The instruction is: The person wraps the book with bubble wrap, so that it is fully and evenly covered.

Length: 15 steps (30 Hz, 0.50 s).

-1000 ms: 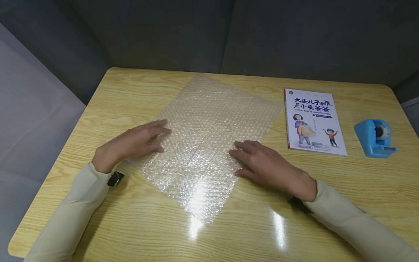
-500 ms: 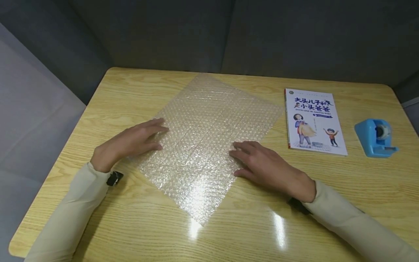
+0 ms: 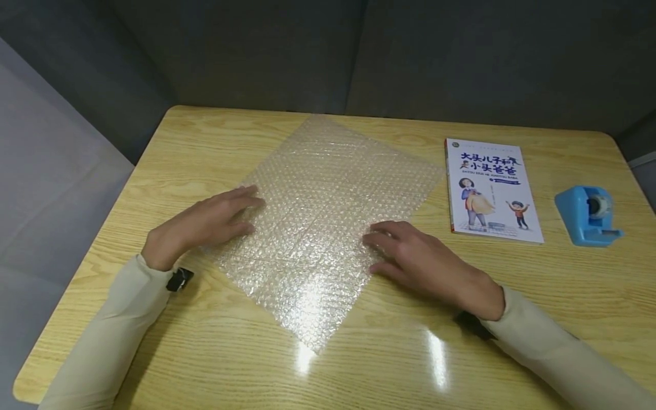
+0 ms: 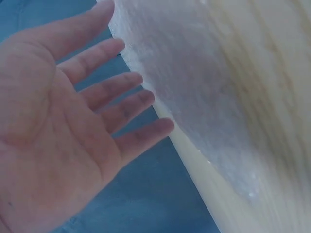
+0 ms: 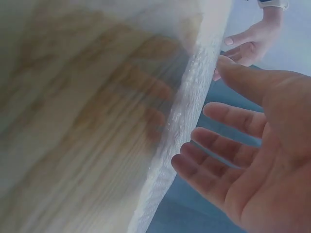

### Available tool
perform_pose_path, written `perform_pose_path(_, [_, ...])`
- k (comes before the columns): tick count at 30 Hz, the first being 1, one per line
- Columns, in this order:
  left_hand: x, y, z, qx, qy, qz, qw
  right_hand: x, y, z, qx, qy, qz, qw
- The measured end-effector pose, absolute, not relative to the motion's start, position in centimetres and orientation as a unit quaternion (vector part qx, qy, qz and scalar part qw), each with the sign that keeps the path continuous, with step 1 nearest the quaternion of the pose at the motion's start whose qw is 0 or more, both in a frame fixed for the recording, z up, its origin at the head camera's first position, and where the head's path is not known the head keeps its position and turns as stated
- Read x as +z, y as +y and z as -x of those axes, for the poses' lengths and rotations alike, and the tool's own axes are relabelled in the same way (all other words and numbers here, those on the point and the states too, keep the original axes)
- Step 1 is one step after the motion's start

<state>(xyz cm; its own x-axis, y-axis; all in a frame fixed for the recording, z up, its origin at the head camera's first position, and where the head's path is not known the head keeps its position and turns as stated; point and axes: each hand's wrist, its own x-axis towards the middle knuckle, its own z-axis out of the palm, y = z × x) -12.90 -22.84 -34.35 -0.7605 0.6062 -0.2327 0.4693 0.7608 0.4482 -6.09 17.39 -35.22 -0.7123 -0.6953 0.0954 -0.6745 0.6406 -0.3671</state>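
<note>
A wooden table (image 3: 215,347) runs beneath the left hand (image 3: 210,219) and the right hand (image 3: 420,256). Between them, reaching under the fingers of each, the bubble wrap (image 3: 318,228) lies spread out, one corner toward the person. The spreading looks done; no part seems folded over, and nothing rests on it. The book (image 3: 494,191) lies front cover up, beyond the right hand and to its right, just beside the sheet, not yet on it. Both hands are open, fingers parted, gripping nothing; whether they touch the sheet, I cannot tell. The tape dispenser (image 3: 581,216) stands past the book, farther right of the right hand, untouched.
</note>
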Motion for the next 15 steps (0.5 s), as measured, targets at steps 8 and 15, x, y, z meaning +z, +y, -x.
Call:
perform_pose_path(8, [-33.7,-22.2,12.8,0.197,0.918,-0.298,0.171,-34.9,18.4,5.9,-0.205,0.911,0.359,0.011])
perform_pose_path(15, [-33.4,-20.6,12.7,0.208,0.914,-0.307,0.164,-34.7,19.7,5.7,-0.214,0.921,0.324,0.023])
